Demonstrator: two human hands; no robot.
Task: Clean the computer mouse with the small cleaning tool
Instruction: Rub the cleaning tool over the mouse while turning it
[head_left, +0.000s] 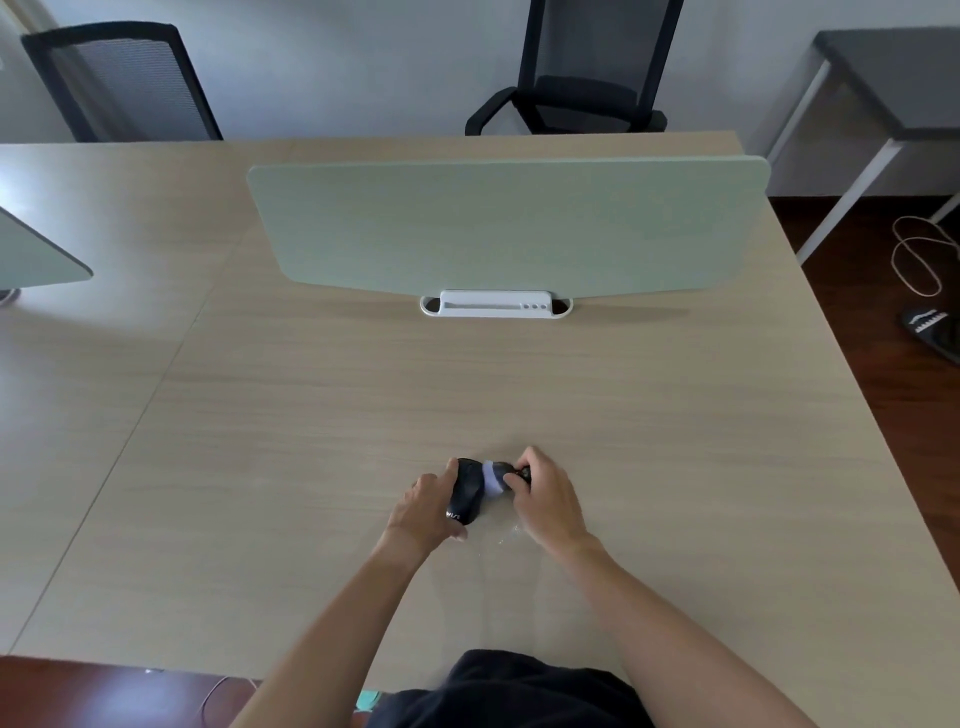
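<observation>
A black computer mouse (466, 491) lies on the wooden desk (311, 415), near its front middle. My left hand (428, 506) grips the mouse from its left side, thumb and fingers curled round it. My right hand (543, 496) pinches a small cleaning tool (496, 479), dark with a pale bluish-white head. The tool's head touches the right side of the mouse. My fingers hide most of the tool's handle.
A pale green divider panel (509, 223) stands across the desk's far half on a white base (496, 304). Two black office chairs (587, 67) stand behind the desk. The desk's right edge drops to a dark floor with a cable (917, 254) and a sandal (935, 332).
</observation>
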